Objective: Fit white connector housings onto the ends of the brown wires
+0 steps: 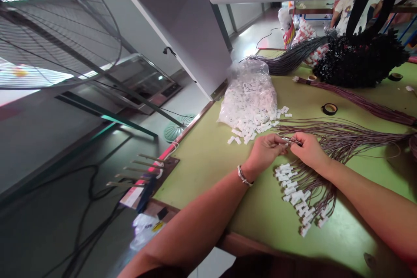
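Observation:
My left hand (267, 151), with a metal band at the wrist, is closed in a pinch at a small item I cannot make out. My right hand (308, 151) pinches the ends of thin dark wires close beside it. Loose brown wires (352, 139) spread out behind and to the right of my hands. Below them, wires ending in white connectors (295, 193) lie in a slanting row on the green table (202, 173). Beyond my left hand, loose white connectors (249, 131) spill from a clear plastic bag (250, 91) full of them.
A black tape roll (329, 109) lies beyond the wires, near a tied wire bundle (358, 100). Farther back are grey wires (286, 58) and a black heap (358, 58). Metal rods (137, 173) stick out at the left table edge. A fan cage (58, 26) stands left; a person (353, 15) is behind.

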`<state>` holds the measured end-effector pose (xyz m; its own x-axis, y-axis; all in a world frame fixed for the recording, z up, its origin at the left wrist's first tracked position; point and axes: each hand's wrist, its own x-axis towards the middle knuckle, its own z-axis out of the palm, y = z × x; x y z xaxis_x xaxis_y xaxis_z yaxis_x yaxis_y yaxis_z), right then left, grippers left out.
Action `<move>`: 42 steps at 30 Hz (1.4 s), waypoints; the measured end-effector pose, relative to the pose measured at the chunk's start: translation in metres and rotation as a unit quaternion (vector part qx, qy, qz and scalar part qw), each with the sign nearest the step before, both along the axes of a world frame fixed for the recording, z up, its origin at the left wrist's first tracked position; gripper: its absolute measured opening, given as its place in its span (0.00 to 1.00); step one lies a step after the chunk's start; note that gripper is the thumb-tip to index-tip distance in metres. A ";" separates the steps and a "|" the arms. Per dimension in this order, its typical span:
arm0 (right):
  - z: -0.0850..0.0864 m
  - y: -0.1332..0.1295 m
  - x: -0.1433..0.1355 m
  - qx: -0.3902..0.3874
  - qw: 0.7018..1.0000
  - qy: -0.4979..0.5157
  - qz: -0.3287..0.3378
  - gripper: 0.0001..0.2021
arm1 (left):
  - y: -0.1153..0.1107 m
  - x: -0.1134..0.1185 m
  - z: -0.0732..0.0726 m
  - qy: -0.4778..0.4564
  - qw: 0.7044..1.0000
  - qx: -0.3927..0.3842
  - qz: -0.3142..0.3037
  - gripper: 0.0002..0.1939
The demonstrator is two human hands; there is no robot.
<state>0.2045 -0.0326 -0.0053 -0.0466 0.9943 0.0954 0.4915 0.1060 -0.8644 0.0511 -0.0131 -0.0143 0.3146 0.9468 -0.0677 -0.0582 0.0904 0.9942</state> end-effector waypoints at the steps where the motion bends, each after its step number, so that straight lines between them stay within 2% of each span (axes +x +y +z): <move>1: -0.001 0.000 0.000 0.003 1.000 -0.004 0.003 0.05 | 0.000 0.000 0.000 0.001 1.000 -0.007 -0.002 0.11; 8: 0.001 0.003 0.000 -0.003 0.999 0.037 -0.008 0.06 | 0.005 -0.003 -0.003 -0.024 0.999 0.006 0.043 0.09; 11: 0.002 0.003 0.001 -0.024 0.998 0.055 -0.014 0.05 | 0.007 -0.006 -0.005 -0.022 0.999 0.023 0.031 0.07; 15: 0.002 0.003 0.003 -0.051 0.995 0.082 -0.004 0.06 | 0.008 -0.008 -0.006 0.000 0.996 0.088 0.016 0.04; 20: -0.003 0.005 0.003 -0.067 0.992 0.109 0.009 0.05 | 0.006 -0.005 -0.006 0.045 0.983 0.173 0.027 0.02; 26: -0.002 0.004 0.003 -0.046 0.995 0.093 0.015 0.05 | 0.001 0.002 -0.008 0.032 0.995 0.091 0.026 0.02; 30: 0.000 0.002 0.003 -0.020 0.998 0.061 0.006 0.05 | 0.001 -0.001 0.000 -0.005 0.998 0.048 0.030 0.11; 36: -0.002 0.001 0.000 0.018 1.000 0.000 0.003 0.04 | 0.006 -0.011 0.010 0.014 0.998 -0.059 -0.028 0.17; 42: -0.001 -0.001 -0.001 0.000 1.000 -0.019 -0.002 0.05 | 0.006 -0.009 0.006 -0.036 0.997 -0.066 -0.008 0.16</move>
